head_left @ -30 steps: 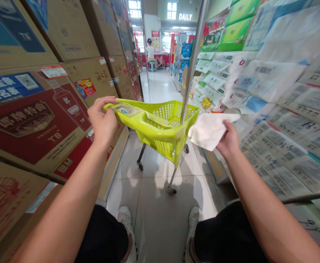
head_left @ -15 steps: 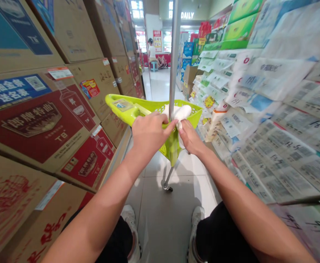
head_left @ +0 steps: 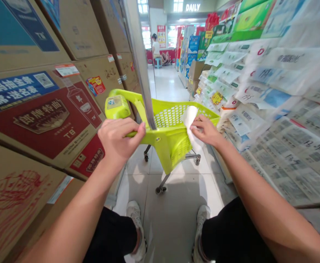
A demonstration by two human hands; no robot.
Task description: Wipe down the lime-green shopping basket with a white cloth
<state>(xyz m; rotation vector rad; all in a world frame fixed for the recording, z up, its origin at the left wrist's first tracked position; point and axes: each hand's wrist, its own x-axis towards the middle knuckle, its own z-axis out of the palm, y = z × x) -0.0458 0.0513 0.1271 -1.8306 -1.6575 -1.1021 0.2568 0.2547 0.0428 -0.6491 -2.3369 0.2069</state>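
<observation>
A lime-green shopping cart basket [head_left: 164, 140] with a perforated wall stands before me, a metal pole [head_left: 142, 65] rising from its near side. My left hand [head_left: 120, 140] is closed around the basket's rim, left of the pole and close to the green handle [head_left: 117, 106]. At the right part of the rim, my right hand [head_left: 206, 129] pinches a white cloth [head_left: 190, 117]. The cloth drapes over the rim, partly inside and partly outside. Below, the cart's caster wheel [head_left: 160, 190] rests on the tiled floor.
Stacked cardboard cartons [head_left: 42, 113] line the left side closely. Packs of tissue [head_left: 275, 80] fill the right side. Farther down the aisle a person [head_left: 156, 49] sits on a blue stool [head_left: 157, 63]. My shoes are on the floor [head_left: 171, 219] behind the cart.
My hands have moved apart: the left slid leftward along the rim, the right went rightward with the cloth. The cart has turned, showing more of its basket, and the pole leans left in view.
</observation>
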